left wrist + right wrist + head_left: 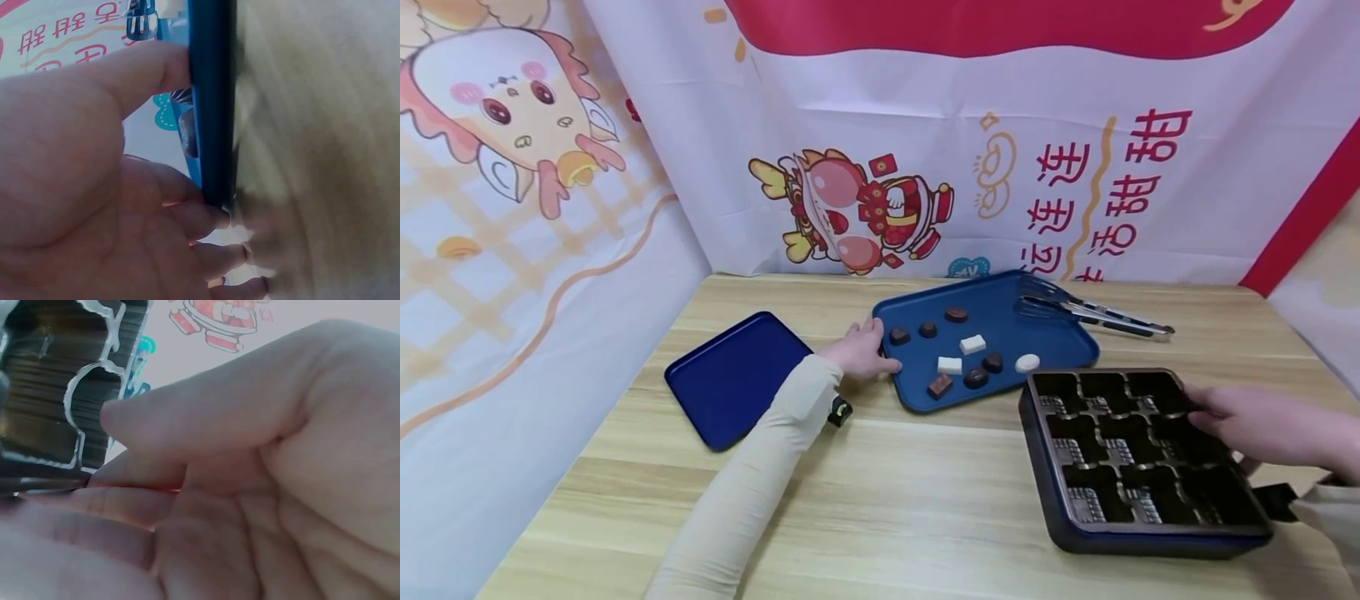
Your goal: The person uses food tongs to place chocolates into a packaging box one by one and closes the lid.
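My left hand (pixel 859 350) is at the left rim of a blue tray (pixel 1060 342), its thumb and fingertips against the edge, fingers fairly straight. On that tray lie several chocolates, among them a dark round one (pixel 975 377), a brown square one (pixel 939 385) and a white block (pixel 973 343). At the right, my right hand (pixel 1277 425) holds the side of a dark box (pixel 1041 483), thumb over the rim and the other fingers along the outer wall, partly hidden. Inside the box a shiny divided insert (pixel 1097 417) shows bare compartments.
A smaller navy tray (pixel 737 375) with nothing on it lies left of my left forearm. Tongs (pixel 1101 317) with dark slotted ends rest across the blue tray's right rim, handles on the wooden table (pixel 887 517). Printed cloth (pixel 880 100) hangs behind the table.
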The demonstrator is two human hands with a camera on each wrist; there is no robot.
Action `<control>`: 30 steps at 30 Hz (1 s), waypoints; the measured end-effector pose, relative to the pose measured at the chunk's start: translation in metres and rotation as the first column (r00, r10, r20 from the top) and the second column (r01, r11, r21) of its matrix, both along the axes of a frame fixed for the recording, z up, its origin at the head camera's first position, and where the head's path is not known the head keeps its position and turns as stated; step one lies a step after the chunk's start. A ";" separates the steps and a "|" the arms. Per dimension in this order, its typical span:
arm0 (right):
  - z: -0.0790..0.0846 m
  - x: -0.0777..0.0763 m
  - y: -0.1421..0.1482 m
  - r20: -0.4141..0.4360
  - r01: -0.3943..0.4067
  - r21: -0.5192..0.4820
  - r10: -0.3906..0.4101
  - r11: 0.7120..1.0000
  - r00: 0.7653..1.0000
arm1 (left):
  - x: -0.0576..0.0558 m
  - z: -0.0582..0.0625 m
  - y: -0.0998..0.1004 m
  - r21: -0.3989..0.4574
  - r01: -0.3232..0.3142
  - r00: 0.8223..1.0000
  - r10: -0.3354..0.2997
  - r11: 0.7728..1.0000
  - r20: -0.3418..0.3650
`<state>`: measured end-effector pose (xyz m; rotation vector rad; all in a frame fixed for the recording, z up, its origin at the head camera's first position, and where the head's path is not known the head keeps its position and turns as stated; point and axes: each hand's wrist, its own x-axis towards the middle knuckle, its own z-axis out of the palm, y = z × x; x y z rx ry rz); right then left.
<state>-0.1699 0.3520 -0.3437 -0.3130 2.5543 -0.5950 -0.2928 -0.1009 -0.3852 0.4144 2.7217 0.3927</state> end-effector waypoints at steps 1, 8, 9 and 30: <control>-0.001 0.001 -0.001 -0.008 -0.004 -0.006 0.004 1.000 1.000 | 0.000 0.001 0.001 -0.002 0.007 1.000 -0.007 1.000 0.011; -0.004 0.004 -0.014 -0.074 -0.070 0.016 0.071 0.997 0.995 | -0.007 0.000 0.001 -0.042 0.046 0.998 -0.044 0.998 0.052; -0.004 0.004 -0.016 -0.093 -0.088 0.021 0.090 0.996 0.992 | -0.008 0.000 0.000 -0.038 0.046 0.998 -0.044 0.998 0.055; -0.001 0.016 -0.058 -0.170 -0.156 -0.028 0.149 0.987 0.974 | -0.029 -0.001 -0.007 0.027 0.133 0.991 -0.133 0.991 0.021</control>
